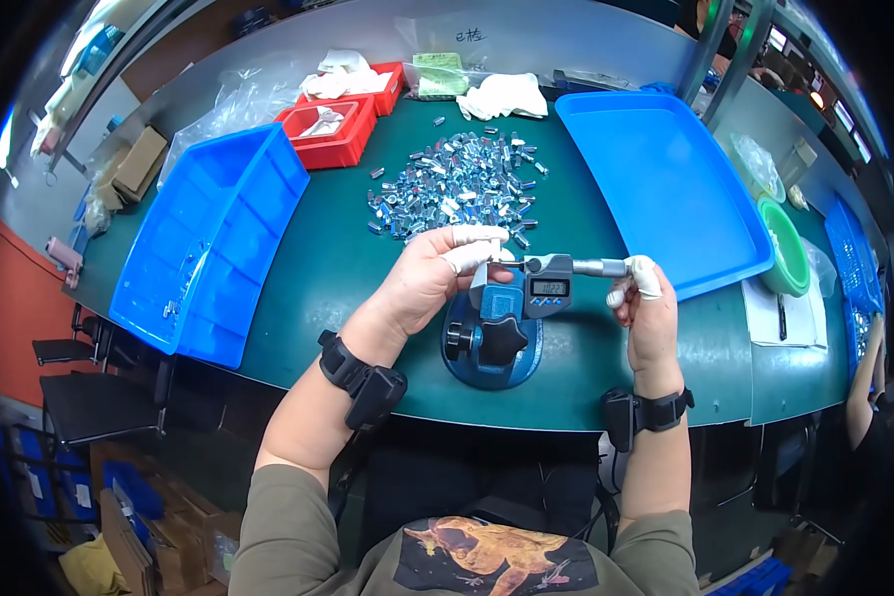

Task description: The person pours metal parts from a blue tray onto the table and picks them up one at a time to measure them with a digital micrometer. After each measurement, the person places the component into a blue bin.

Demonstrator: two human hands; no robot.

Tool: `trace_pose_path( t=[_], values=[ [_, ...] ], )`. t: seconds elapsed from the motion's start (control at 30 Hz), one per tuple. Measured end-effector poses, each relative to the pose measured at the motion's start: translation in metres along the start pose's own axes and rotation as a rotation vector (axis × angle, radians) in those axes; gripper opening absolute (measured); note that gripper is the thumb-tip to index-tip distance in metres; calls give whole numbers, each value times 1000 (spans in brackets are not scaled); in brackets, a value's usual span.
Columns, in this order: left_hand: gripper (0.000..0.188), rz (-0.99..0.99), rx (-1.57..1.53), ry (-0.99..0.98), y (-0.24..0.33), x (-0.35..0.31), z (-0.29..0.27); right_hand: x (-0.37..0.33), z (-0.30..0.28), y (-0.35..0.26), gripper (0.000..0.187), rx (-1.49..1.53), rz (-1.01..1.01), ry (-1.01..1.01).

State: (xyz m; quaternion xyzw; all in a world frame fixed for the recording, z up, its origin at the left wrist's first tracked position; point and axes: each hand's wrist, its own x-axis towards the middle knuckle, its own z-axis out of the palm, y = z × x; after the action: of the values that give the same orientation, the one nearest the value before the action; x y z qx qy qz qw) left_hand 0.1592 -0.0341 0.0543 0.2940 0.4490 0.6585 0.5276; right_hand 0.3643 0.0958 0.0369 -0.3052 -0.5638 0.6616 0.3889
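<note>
A digital micrometer (548, 286) with a small display is clamped in a blue stand (497, 372) that has a black knob and a round base. My left hand (417, 283), white covers on its fingertips, pinches at the micrometer's measuring gap; what looks like a small metal part there is mostly hidden by the fingers. My right hand (653, 318), also with white fingertip covers, closes its thumb and fingers on the end of the micrometer's thimble (601, 267). Just beyond the micrometer lies a loose heap of small shiny metal parts (452, 184) on the green tabletop.
On the left stands a deep blue bin (230, 253), with red trays (346, 149) holding white cloths behind it. A shallow blue tray (666, 184) lies at the right. Beyond it are a green bowl (787, 260) and paper with a pen (782, 318). Another person's arm (869, 363) shows at far right.
</note>
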Motion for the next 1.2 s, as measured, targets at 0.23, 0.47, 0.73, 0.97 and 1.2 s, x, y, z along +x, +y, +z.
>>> trace_pose_path(
  t=[0.23,0.47,0.73,0.97,1.2],
  values=[
    [25,-4,-17,-6,-3,0,-1,1,-1,2,34,-13,13,17],
    [25,-16,-28,-5,-1,1,2,3,-3,-1,34,-19,13,17],
    [23,76,46,67,-13,3,-4,1,0,1,26,48,-57,-42],
    [20,547,456,415,8,-24,-10,4,-4,7,25,61,-85,-88],
    [20,705,963,856,125,-131,-134,4,-7,7,25,70,-67,-83]
  ],
)
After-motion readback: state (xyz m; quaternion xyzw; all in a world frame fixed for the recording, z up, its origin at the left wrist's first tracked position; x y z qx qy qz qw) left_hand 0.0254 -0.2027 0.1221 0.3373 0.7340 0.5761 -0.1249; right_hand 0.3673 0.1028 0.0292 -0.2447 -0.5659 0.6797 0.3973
